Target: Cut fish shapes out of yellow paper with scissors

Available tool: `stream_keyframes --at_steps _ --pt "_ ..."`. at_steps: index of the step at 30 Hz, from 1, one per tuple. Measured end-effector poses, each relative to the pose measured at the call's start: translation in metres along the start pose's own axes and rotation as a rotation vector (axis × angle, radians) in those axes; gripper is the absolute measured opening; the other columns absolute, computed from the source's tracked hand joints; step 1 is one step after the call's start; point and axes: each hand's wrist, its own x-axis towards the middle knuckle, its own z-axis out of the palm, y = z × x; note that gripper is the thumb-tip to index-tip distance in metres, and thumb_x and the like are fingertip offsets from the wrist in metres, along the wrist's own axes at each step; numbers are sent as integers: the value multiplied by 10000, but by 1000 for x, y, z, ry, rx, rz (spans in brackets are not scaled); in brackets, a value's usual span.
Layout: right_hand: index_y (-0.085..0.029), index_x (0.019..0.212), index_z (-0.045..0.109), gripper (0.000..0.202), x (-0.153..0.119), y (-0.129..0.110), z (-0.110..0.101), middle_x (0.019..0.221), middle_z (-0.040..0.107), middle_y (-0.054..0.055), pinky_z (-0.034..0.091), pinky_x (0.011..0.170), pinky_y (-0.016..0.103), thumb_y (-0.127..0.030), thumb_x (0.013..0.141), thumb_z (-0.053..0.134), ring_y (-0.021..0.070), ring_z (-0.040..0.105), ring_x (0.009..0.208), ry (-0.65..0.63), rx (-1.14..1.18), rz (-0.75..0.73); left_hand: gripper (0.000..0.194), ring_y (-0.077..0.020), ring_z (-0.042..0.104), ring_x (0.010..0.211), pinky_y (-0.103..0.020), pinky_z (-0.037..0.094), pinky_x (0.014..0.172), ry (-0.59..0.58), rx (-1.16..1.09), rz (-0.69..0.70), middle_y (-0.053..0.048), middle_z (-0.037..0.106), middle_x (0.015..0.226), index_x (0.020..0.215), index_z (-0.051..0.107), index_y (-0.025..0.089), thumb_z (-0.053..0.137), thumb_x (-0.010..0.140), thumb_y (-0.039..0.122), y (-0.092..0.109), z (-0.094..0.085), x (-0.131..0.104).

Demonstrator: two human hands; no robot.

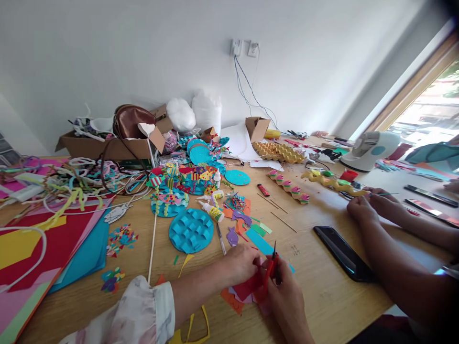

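My left hand (242, 264) is closed on a piece of red paper (250, 286) near the table's front edge. In my right hand (288, 296) is a pair of red-handled scissors (271, 268), its dark blades pointing up and away from me beside the paper. Whether the blades touch the paper I cannot tell. Under and around my hands lie orange paper scraps (231, 302) and a blue paper strip (258, 240). Left of them sits a round blue piece (191, 231) covered with raised paper loops. A purple fish cutout (232, 236) lies just beyond my left hand.
A co-worker's hands (364, 208) hold a yellow egg-carton strip (333, 185) at the right. Nearby lies a black phone (342, 252). Glue bottles (212, 210) and thin sticks (283, 222) are mid-table. Coloured sheets (81, 258) and a cardboard box (103, 147) are at the left.
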Motion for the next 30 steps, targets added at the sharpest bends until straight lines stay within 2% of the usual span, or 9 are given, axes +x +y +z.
stream_keyframes --at_steps 2,5,7,9,12,15,18,23,30 --pt "-189 860 615 282 -2 -2 -2 709 668 44 502 565 307 -419 698 602 211 602 600 24 83 7 213 -205 621 939 -420 517 819 18 16 7 -70 646 1078 1033 625 160 576 876 296 3 -3 -2" --pt "-199 880 616 300 -3 -4 -7 744 670 37 516 582 298 -412 677 676 213 618 651 56 228 59 54 -209 616 842 -370 485 759 77 -7 24 -40 670 829 769 657 152 611 780 125 12 -14 -10" --pt "-201 879 612 324 -5 -8 -14 766 667 37 520 584 288 -408 656 724 215 623 680 69 310 93 143 -196 598 755 -322 448 688 133 -56 41 -16 642 712 669 637 168 570 705 47 20 -25 -20" --pt "-202 888 616 351 -8 -16 -21 796 669 36 522 582 275 -402 641 763 208 625 683 39 385 114 143 -171 570 690 -279 409 617 209 -134 57 11 612 659 655 616 187 543 678 67 27 -35 -31" --pt "-202 927 648 358 -16 -34 -25 790 677 38 484 481 244 -424 668 757 183 598 586 -70 466 144 95 -145 534 637 -242 373 550 325 -286 59 24 586 649 660 569 198 516 682 124 31 -44 -48" --pt "-200 875 669 349 -26 -56 -14 801 694 57 525 567 274 -422 635 792 224 638 682 -156 608 174 44 -122 506 608 -220 380 539 426 -446 54 33 544 649 672 505 207 493 684 167 29 -47 -66" --pt "-211 929 666 434 -36 -77 5 884 713 77 545 678 333 -415 586 836 251 656 773 -267 763 225 8 -109 457 532 -214 388 499 501 -563 34 53 470 597 695 449 222 457 696 224 25 -50 -86" --pt "-216 840 658 384 -43 -102 31 746 678 23 513 610 269 -383 560 860 197 624 698 -277 821 227 131 -101 457 481 -200 372 434 630 -838 -59 52 503 569 688 481 208 559 669 311 15 -56 -123" --pt "-205 835 624 366 -34 -120 49 679 618 -16 459 559 236 -228 546 845 155 573 620 -479 823 214 151 -92 485 549 -193 406 513 799 -986 -67 40 585 648 754 568 195 650 726 319 1 -57 -167"
